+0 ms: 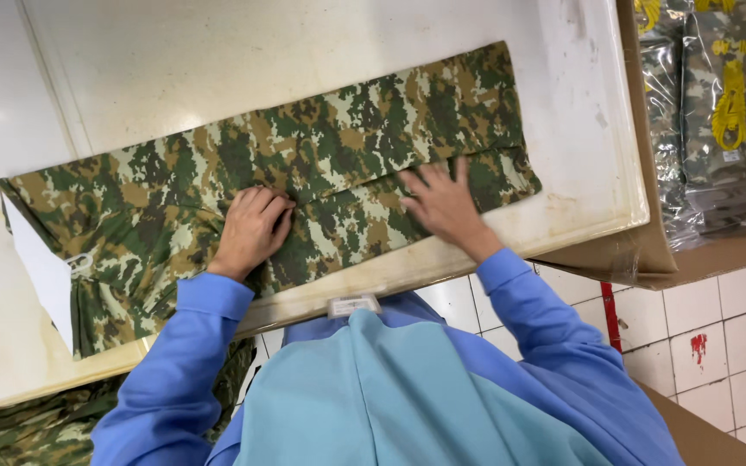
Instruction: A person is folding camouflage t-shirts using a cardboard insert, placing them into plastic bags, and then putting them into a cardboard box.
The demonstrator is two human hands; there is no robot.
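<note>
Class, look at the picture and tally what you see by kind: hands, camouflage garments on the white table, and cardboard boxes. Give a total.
Hands: 2 (left hand, right hand)
Camouflage garment on the white table: 1
Cardboard boxes: 1
Total: 4

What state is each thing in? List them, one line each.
Camouflage garment: folded lengthwise, lying flat on the table.
Left hand: fingers curled, pressing the garment.
Right hand: fingers spread, flat on the garment.
Cardboard box: open, holding bagged camouflage items.
</note>
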